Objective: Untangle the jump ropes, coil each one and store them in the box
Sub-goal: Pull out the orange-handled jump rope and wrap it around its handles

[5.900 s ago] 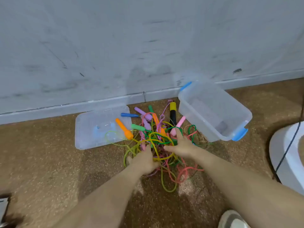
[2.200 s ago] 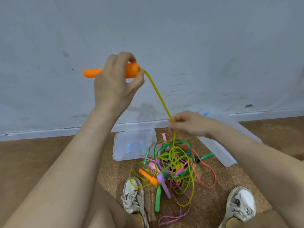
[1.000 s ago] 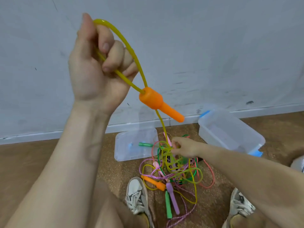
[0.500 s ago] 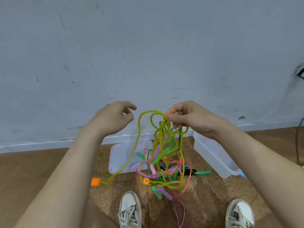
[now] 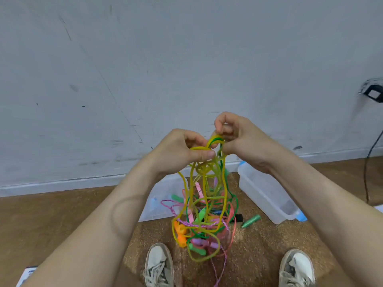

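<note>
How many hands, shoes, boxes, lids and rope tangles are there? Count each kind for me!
Hands: 2, left hand and right hand
Shoes: 2, left shoe and right shoe
Boxes: 1, the clear box
Lids: 1, the lid
Rope tangles: 1, the tangle of jump ropes, pinched by both hands
Total: 7

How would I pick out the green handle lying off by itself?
Start at the clear plastic box by the wall. Just left of its near end, a green handle lies on the floor. Unlike the other handles, it sits outside the tangle.
</note>
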`<action>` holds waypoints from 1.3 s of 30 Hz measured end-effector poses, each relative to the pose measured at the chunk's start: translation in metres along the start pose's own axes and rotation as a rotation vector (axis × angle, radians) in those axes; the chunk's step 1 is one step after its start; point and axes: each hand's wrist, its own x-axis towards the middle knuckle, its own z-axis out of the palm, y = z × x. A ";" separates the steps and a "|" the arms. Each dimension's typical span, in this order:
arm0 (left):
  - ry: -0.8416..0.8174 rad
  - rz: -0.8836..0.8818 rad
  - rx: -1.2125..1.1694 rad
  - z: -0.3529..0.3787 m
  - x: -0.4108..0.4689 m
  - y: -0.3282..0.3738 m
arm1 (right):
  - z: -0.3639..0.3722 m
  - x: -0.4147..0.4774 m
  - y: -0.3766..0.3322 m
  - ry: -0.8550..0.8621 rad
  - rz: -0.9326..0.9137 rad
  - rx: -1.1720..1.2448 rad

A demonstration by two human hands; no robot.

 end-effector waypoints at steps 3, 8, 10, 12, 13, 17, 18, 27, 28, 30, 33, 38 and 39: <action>0.133 0.150 0.323 0.002 0.003 -0.006 | -0.002 0.004 0.008 0.091 -0.031 -0.278; 0.271 0.430 0.926 0.001 0.004 -0.013 | -0.015 0.003 0.015 0.055 0.089 -0.392; 0.299 0.500 0.920 -0.003 0.005 -0.014 | -0.020 -0.001 0.012 0.029 0.154 -0.249; 0.391 0.624 0.889 -0.010 0.006 -0.013 | -0.026 -0.003 0.010 0.058 0.187 -0.166; 0.448 0.663 0.868 -0.011 0.005 -0.012 | -0.029 -0.003 0.011 0.068 0.192 -0.171; 0.609 0.469 0.329 -0.012 0.003 0.002 | -0.034 0.000 0.022 0.085 0.278 -0.259; 0.734 0.441 0.149 -0.018 0.003 0.007 | -0.035 0.000 0.029 0.105 0.337 -0.277; 0.384 -0.273 0.460 -0.073 -0.002 -0.015 | -0.023 0.005 0.009 0.159 0.304 0.258; 0.140 -0.380 0.621 -0.066 -0.002 -0.019 | -0.018 0.003 -0.003 0.114 0.241 0.290; -0.198 -0.463 0.822 -0.052 -0.002 -0.023 | -0.009 -0.002 -0.028 -0.007 0.155 0.321; -0.124 -0.194 0.545 -0.032 0.002 -0.019 | 0.001 -0.007 -0.051 -0.197 0.063 0.380; -0.337 -0.057 0.356 -0.004 0.002 -0.006 | -0.002 -0.002 -0.049 -0.187 0.001 0.595; -0.238 -0.039 0.275 -0.003 0.002 -0.004 | -0.007 0.000 -0.044 -0.134 0.017 0.599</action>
